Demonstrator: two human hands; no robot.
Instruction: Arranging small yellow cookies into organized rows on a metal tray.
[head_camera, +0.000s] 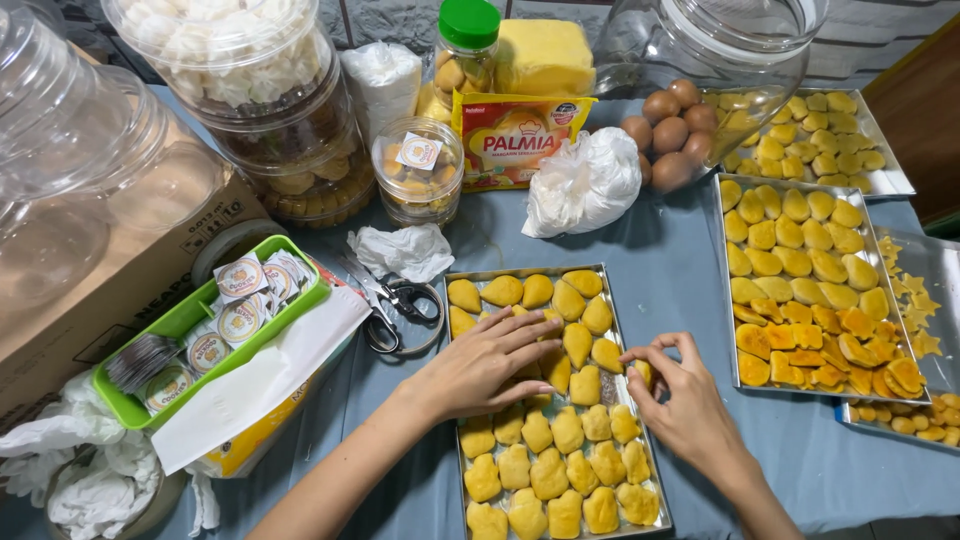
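A: Where are the hands?

B: Both are over the metal baking tray (452, 277) in the middle of the blue table (680, 280). The left hand (480, 368) lies flat on the yellow cookies (550, 470) in that tray, fingers spread and straight, gripping nothing.

A: And the other?

B: The right hand (685, 400) is at the tray's right edge, fingertips curled and pinched together on one cookie (643, 372).

A: What lies around that tray?

B: Left of it, scissors (395, 305) and a green basket (205, 310) of round stickers. Right of it, a second tray (722, 260) of glazed pastries. Behind it, a white plastic bag (585, 180), brown eggs (670, 135) and a yellow margarine packet (515, 140).
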